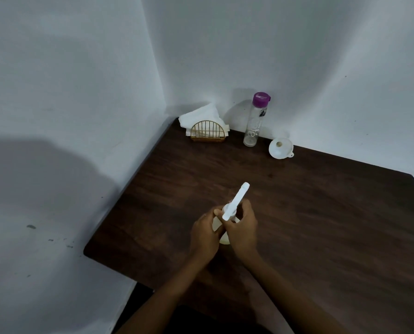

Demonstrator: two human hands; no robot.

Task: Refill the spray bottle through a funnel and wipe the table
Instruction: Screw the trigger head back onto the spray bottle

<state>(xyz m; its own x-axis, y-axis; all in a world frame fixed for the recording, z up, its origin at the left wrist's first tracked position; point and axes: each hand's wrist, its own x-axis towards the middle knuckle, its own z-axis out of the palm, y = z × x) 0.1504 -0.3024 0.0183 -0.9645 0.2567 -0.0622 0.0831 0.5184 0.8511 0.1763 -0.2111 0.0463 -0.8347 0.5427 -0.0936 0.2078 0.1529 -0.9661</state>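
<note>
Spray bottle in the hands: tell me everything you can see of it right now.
The spray bottle stands near the front middle of the dark wooden table. Its body looks like pale cream plastic and is mostly hidden by the hands. The white spray head is on top, nozzle pointing away toward the wall. The left hand holds the body; the right hand grips the neck below the head. Fill level cannot be seen.

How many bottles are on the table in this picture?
2. The spray bottle stands near the front, gripped by the left hand and right hand. The purple-capped clear bottle stands at the back wall, between napkin holder and funnel.
</note>
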